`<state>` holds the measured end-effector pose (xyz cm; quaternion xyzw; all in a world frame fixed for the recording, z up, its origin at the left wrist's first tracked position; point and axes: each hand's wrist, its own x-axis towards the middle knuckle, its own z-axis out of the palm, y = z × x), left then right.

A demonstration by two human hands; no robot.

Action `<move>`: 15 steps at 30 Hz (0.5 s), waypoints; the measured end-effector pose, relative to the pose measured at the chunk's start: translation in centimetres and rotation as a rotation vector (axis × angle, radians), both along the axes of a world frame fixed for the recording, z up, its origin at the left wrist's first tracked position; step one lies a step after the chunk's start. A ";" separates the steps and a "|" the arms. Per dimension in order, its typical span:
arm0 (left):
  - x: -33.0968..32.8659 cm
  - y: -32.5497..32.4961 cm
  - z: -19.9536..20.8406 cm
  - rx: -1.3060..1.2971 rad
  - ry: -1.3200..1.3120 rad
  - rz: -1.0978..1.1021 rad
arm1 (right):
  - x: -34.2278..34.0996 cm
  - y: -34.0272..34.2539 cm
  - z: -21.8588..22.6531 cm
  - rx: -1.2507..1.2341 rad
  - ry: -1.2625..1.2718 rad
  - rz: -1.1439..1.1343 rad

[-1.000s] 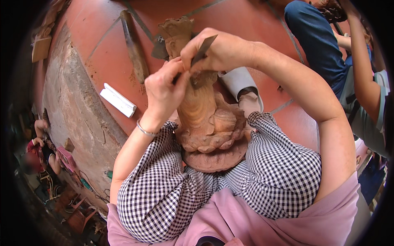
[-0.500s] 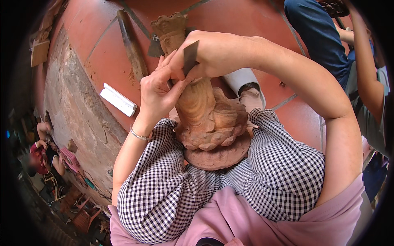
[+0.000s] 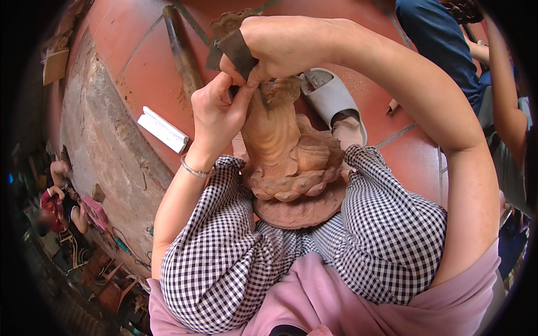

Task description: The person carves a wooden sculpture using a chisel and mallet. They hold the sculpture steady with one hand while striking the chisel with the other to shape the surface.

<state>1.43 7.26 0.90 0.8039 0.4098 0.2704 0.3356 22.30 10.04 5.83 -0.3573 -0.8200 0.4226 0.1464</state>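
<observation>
Between my knees stands a carved brown wooden figure (image 3: 274, 140) on a round base with a ring of petals. At its upper part my right hand (image 3: 274, 50) bends in from above, fingers closed on a dark grey strip of sandpaper (image 3: 239, 53). My left hand (image 3: 218, 109), with a bracelet at the wrist, is closed in a pinch at the strip's lower end, against the right fingers. My hands cover the carving's neck area; its flared top (image 3: 235, 23) shows beyond them. Behind the strip, part of another dark sheet (image 3: 213, 56) shows.
On the red tiles lie a long wooden-handled tool (image 3: 182, 50) and a white grooved bar (image 3: 162, 130). A grey slipper (image 3: 336, 95) is on my foot. At right sits a person in jeans (image 3: 443, 47); another person (image 3: 53, 207) is far left.
Both hands have shifted, the right one up and left along the carving. The sandpaper strip has moved up and left and shows more of its face. The carving is tilted slightly differently.
</observation>
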 end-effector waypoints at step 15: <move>-1.9 -0.8 -1.8 -0.063 -0.144 -0.049 | -2.3 0.0 0.5 0.082 -0.031 0.176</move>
